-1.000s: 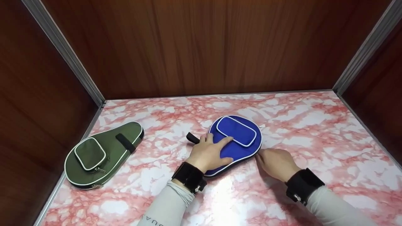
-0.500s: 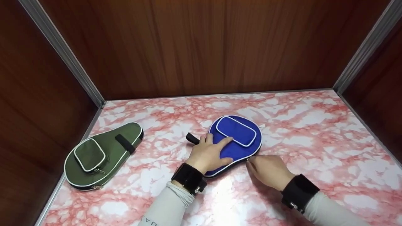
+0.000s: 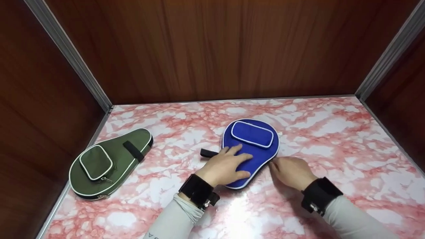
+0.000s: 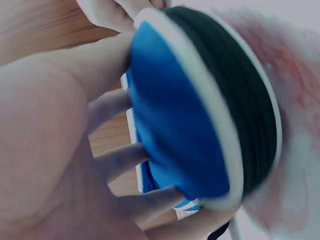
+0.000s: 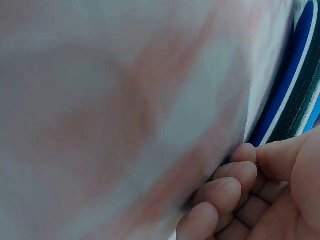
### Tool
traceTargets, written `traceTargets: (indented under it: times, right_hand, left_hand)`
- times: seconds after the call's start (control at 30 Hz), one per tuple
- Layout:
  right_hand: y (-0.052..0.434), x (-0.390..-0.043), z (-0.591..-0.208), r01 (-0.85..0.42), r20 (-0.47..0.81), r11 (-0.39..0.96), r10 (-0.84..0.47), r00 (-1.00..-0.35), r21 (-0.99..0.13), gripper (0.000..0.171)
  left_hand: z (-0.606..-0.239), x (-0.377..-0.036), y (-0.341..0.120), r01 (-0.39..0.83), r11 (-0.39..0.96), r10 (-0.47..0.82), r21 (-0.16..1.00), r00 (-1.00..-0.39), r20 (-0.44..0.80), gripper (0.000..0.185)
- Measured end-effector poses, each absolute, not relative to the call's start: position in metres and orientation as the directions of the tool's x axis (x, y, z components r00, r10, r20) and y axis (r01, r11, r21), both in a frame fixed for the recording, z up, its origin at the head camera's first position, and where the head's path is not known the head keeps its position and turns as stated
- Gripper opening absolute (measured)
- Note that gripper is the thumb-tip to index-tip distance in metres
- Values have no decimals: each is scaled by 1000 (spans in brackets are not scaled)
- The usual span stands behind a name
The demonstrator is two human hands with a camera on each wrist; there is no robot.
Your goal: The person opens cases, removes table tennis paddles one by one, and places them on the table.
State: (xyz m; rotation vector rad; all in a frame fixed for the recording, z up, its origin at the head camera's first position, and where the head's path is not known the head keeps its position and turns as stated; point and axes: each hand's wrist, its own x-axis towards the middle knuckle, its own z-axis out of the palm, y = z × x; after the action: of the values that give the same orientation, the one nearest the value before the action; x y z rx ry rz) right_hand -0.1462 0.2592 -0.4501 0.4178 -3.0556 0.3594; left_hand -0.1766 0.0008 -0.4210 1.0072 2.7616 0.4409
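Observation:
A blue paddle-shaped zip case with white piping lies on the marble tabletop, narrow end toward me. My left hand presses flat on its narrow half with fingers spread; in the left wrist view those fingers lie across the blue case. My right hand sits at the case's right edge with fingers curled. In the right wrist view its thumb and forefinger meet at the zip seam of the blue case; what they pinch there is hidden.
A green case of the same shape lies at the left, near the metal table edge. A black strap pokes out left of the blue case. Wood panel walls enclose the back and both sides.
The blue case has turned, its narrow end swinging nearer and to the right under my left hand. My right hand slid left along the case's edge, then back right.

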Motion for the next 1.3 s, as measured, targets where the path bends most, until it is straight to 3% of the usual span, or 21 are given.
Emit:
traceTargets:
  times: [0.53, 0.8, 1.07, 1.3]
  right_hand:
    - [268, -159, -452, -235, 11, 941, -240, -971, -242, 24]
    - [262, -147, -457, -319, 133, 928, -298, -945, -190, 29]
    - [257, -138, -459, -346, 124, 908, -325, -938, -238, 32]
    - [254, -133, -462, -393, 175, 895, -361, -916, -212, 35]
  left_hand:
    - [-424, -172, 9, 639, 712, 666, 291, -746, 9, 59]
    - [-425, -171, 7, 632, 718, 658, 291, -753, 12, 58]
    - [-424, -171, 7, 630, 720, 656, 290, -755, 12, 58]
    - [-425, -171, 8, 629, 722, 653, 286, -757, 16, 58]
